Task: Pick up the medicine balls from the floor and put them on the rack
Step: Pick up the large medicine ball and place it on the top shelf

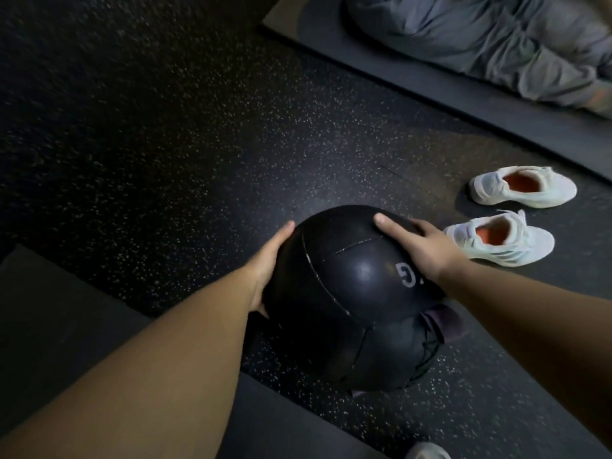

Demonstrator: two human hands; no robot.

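A large black medicine ball (pixel 351 270) with stitched seams and white lettering sits between my two hands, low in the middle of the view. My left hand (pixel 270 260) presses flat against its left side. My right hand (pixel 420 246) lies over its upper right, fingers spread. A second dark medicine ball (pixel 390 356) lies on the floor right under and behind the first, partly hidden by it. The rack is not in view.
Two white shoes with orange insoles (pixel 523 187) (pixel 500 238) lie on the speckled rubber floor (pixel 198 144) right of the balls. A person in grey clothes (pixel 480 38) lies on a dark mat (pixel 381 77) at top right. Another mat edge (pixel 66 309) is at lower left.
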